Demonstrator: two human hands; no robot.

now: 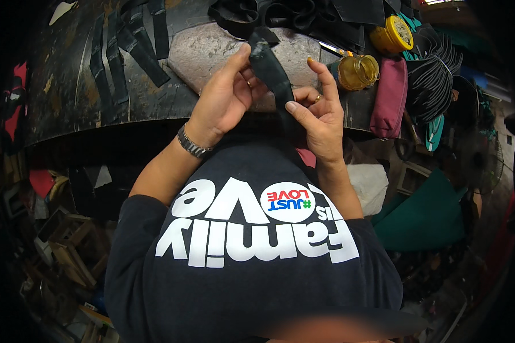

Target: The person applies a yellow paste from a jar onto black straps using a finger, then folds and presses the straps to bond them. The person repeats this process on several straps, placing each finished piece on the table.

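A black strap [272,68] with a whitish smear near its upper end is held up between my two hands, over the near side of a flat grey stone slab [197,54]. My left hand [226,97] has its thumb and fingers closed on the strap's upper part. Lower down, my right hand [320,117] pinches the strap between thumb and bent fingers, with its index finger raised. That fingertip carries a yellowish-brown stain. An open glass jar [357,72] with amber contents stands just beyond my right hand.
Several black strips [117,60] lie at the table's left, and more black straps [292,14] heap behind the slab. At right are a yellow tub [392,34], an orange-handled tool [343,51], a maroon pouch [389,97] and a bundle of thin black strips [432,68].
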